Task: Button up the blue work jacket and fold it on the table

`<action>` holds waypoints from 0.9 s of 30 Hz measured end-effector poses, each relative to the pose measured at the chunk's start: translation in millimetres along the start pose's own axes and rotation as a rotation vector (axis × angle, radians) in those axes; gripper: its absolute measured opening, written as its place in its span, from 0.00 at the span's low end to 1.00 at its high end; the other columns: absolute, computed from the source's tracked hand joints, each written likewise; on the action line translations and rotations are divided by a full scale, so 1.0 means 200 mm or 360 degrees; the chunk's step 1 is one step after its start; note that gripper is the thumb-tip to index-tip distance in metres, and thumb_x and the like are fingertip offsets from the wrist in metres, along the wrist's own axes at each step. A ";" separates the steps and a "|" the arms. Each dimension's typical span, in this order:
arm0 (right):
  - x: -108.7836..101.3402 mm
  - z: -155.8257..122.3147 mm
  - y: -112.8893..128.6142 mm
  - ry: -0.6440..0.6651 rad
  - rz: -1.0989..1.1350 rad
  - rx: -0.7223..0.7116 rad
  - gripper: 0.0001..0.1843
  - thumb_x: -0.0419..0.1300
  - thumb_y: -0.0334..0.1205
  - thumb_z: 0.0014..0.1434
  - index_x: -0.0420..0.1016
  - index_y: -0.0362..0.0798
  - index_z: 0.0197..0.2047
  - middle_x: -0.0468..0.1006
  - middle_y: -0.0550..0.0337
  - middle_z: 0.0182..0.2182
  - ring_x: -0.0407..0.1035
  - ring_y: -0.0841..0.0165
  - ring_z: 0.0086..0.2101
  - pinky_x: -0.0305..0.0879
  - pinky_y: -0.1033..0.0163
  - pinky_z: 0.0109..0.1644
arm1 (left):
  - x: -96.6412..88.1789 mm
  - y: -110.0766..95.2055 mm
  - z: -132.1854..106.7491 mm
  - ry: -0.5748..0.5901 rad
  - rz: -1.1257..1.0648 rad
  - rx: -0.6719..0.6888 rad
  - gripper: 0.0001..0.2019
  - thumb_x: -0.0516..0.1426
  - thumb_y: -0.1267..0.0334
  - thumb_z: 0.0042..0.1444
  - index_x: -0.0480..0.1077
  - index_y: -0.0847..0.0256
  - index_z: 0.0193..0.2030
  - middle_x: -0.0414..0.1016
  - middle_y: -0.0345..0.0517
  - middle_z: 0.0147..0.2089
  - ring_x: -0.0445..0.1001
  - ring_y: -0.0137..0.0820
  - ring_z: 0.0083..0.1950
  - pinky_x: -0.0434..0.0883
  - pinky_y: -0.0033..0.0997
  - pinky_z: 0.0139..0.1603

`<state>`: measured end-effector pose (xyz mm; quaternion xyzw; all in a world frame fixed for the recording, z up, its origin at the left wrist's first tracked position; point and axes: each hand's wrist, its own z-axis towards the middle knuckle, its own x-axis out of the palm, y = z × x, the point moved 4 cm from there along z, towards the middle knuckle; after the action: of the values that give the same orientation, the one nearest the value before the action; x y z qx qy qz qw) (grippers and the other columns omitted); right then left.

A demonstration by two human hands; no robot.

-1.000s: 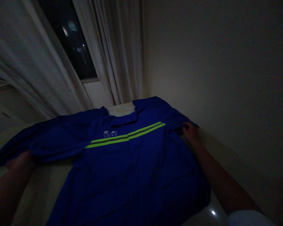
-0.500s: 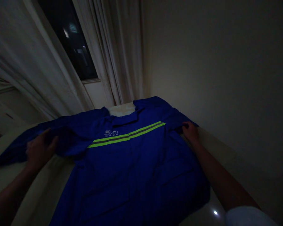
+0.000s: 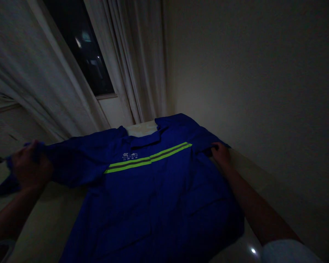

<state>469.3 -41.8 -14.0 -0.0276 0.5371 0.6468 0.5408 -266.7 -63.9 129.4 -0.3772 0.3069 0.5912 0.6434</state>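
Observation:
A blue work jacket (image 3: 153, 197) lies spread out, its collar pointing away from me. Across the chest runs a yellow-green reflective stripe (image 3: 148, 159), with a white printed logo just above it on the left. My left hand (image 3: 31, 166) is closed around the sleeve at the left, holding it up a little; blur softens the fingers. At the other side my right hand (image 3: 221, 153) pinches the edge of the sleeve at the right, near the underarm. That sleeve's far part runs back toward the wall and is mostly out of sight.
The jacket rests on a pale, table-like surface (image 3: 52, 219). Behind it hang light curtains (image 3: 142, 65) around a dark window (image 3: 84, 47). A plain wall (image 3: 249, 80) stands close on the right. The room is dim, and a bright spot reflects at the lower right.
My left hand has moved left along the sleeve and closed on it, lifting and pulling the cloth outward. The right hand has stayed in place.

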 end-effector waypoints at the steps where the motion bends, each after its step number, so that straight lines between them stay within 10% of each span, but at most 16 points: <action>1: 0.00 0.00 0.00 0.0003 0.0007 -0.0003 0.18 0.58 0.39 0.57 0.81 0.47 0.49 0.83 0.50 0.44 0.75 0.59 0.43 0.70 0.54 0.53 | 0.01 -0.04 0.02 0.0037 0.0028 0.0080 0.26 0.54 0.51 0.64 0.65 0.54 0.67 0.79 0.48 0.51 0.73 0.48 0.57 0.70 0.49 0.59; 11: 0.00 0.00 0.00 0.0036 -0.0027 -0.0019 0.18 0.57 0.38 0.58 0.81 0.47 0.49 0.82 0.48 0.47 0.75 0.56 0.46 0.70 0.51 0.56 | 0.33 -0.10 -0.05 0.0713 0.0262 0.0913 0.28 0.48 0.69 0.63 0.70 0.50 0.68 0.77 0.49 0.64 0.77 0.44 0.60 0.70 0.44 0.59; 21: -0.02 0.00 0.03 0.0044 -0.0134 0.0015 0.20 0.57 0.40 0.58 0.81 0.46 0.50 0.82 0.47 0.47 0.75 0.56 0.45 0.70 0.53 0.53 | 0.39 -0.42 -0.12 0.0732 0.0181 0.1049 0.37 0.47 0.80 0.57 0.65 0.49 0.72 0.56 0.49 0.79 0.70 0.44 0.70 0.69 0.48 0.66; 27: -0.03 0.01 0.02 0.0097 -0.0144 0.0049 0.21 0.58 0.42 0.57 0.82 0.46 0.51 0.82 0.46 0.46 0.76 0.56 0.43 0.71 0.52 0.51 | 0.43 -0.62 -0.13 0.0821 0.0309 0.0760 0.27 0.51 0.77 0.60 0.74 0.55 0.63 0.56 0.60 0.78 0.67 0.56 0.71 0.70 0.57 0.63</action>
<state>469.7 -43.8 -6.1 -0.0631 0.5614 0.6122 0.5532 -133.7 -43.0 59.0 -0.3222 0.6230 0.4465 0.5556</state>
